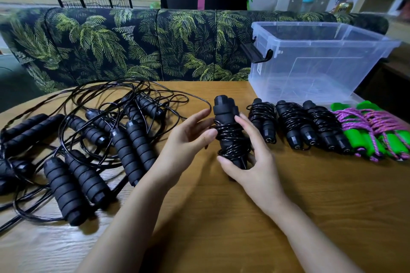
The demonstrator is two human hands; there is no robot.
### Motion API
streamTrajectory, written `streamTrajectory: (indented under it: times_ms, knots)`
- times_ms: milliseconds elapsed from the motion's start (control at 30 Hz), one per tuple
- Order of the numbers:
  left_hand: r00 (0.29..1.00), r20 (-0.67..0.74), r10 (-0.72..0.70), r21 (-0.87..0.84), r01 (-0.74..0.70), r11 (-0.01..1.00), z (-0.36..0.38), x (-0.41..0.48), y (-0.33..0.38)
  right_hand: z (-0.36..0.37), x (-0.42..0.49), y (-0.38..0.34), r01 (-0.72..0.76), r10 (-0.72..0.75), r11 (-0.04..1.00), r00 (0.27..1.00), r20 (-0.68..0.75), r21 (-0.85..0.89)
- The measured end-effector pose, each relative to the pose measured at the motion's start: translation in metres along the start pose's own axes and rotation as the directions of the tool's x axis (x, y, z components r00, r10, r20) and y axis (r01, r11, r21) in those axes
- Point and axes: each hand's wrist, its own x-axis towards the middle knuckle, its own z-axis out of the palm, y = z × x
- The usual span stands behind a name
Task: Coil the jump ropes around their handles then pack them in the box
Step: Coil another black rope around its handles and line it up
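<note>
loose ropes [95, 134]: cut by left edge | green ropes [372, 133]: cut right | box label [259, 70]: unreadable

a: what lies where on the brown wooden table [221, 217]?
b: loose black foam-handled jump ropes [88, 139] sprawl across the left of the frame. coiled black rope bundles [297, 124] lie in a row right of centre, with green-handled pink-cord ropes [377, 133] beside them at far right.
a: and the clear plastic box [310, 62]?
b: upper right, just behind that row. a leaf-print fabric sofa [133, 46] runs behind the table.
a: centre?
b: a black cord-wrapped handle pair [228, 133], between the left hand [188, 133] and the right hand [250, 162].
</note>
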Motion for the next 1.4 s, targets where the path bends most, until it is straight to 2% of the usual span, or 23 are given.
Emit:
streamTrajectory:
  times_ms: [167, 233, 333, 467, 567, 733, 833, 900, 1000, 1100, 1167, 1200, 1267, 1333, 1400]
  knots:
    - [0.997, 0.077, -0.003, 0.018, 0.001, 1.0, 0.003, -0.003, 0.0, -0.005, -0.001, -0.006, -0.069, 0.057, 0.988, 0.994, 0.091, 0.139]
    - [0.997, 0.072, -0.004, 0.026, 0.002, 1.0, 0.004, -0.004, 0.0, -0.007, -0.001, -0.004, -0.073, 0.058, 0.988, 0.992, 0.111, 0.139]
    - [0.999, 0.044, 0.008, 0.034, -0.009, 0.999, 0.006, -0.004, 0.0, -0.007, 0.0, -0.002, -0.045, 0.04, 0.998, 0.992, 0.119, 0.039]
    - [0.997, -0.056, 0.059, 0.053, -0.056, 0.997, 0.012, -0.004, -0.001, -0.002, 0.0, -0.003, 0.082, -0.072, 0.993, 0.991, 0.111, -0.09]
    - [0.992, -0.078, 0.1, 0.077, -0.094, 0.993, 0.015, -0.005, -0.004, 0.002, -0.001, 0.001, 0.126, -0.101, 0.973, 0.986, 0.134, -0.194]
    - [0.99, -0.002, 0.141, 0.255, -0.136, 0.957, 0.017, -0.004, -0.011, 0.006, -0.004, 0.006, 0.16, -0.111, 0.844, 0.986, 0.125, -0.511]
    - [0.992, 0.065, 0.111, 0.364, -0.127, 0.923, 0.016, -0.004, -0.015, 0.004, -0.003, 0.011, 0.138, -0.131, 0.849, 0.99, 0.05, -0.511]
    - [0.989, 0.106, 0.099, 0.468, -0.138, 0.873, 0.016, -0.004, -0.015, 0.002, -0.001, 0.012, 0.113, -0.128, 0.873, 0.992, 0.0, -0.474]
    - [0.975, 0.176, 0.133, 0.651, -0.216, 0.728, 0.015, -0.007, -0.013, -0.001, 0.001, 0.011, 0.068, -0.097, 0.902, 0.994, -0.045, -0.427]
    - [0.945, 0.142, 0.296, 0.742, -0.299, 0.6, 0.013, -0.008, -0.007, -0.003, 0.003, 0.011, 0.038, -0.065, 0.921, 0.996, -0.056, -0.389]
    - [0.886, 0.077, 0.457, 0.804, -0.327, 0.497, 0.011, -0.007, -0.008, -0.003, 0.002, 0.01, 0.037, -0.053, 0.93, 0.998, -0.032, -0.366]
    - [0.861, 0.019, 0.508, 0.795, -0.321, 0.514, 0.009, -0.006, -0.008, -0.003, 0.002, 0.009, 0.048, -0.058, 0.934, 0.998, -0.017, -0.354]
    - [0.855, -0.126, 0.503, 0.687, -0.29, 0.666, 0.007, -0.006, -0.005, -0.003, 0.001, 0.008, 0.089, -0.093, 0.935, 0.996, 0.006, -0.344]
    - [0.887, -0.251, 0.388, 0.551, -0.199, 0.81, 0.004, -0.004, 0.0, -0.003, 0.002, 0.006, 0.115, -0.113, 0.937, 0.993, 0.024, -0.33]
    - [0.921, -0.305, 0.241, 0.428, -0.094, 0.899, 0.0, -0.002, 0.001, -0.004, 0.001, 0.004, 0.1, -0.094, 0.957, 0.995, 0.033, -0.271]
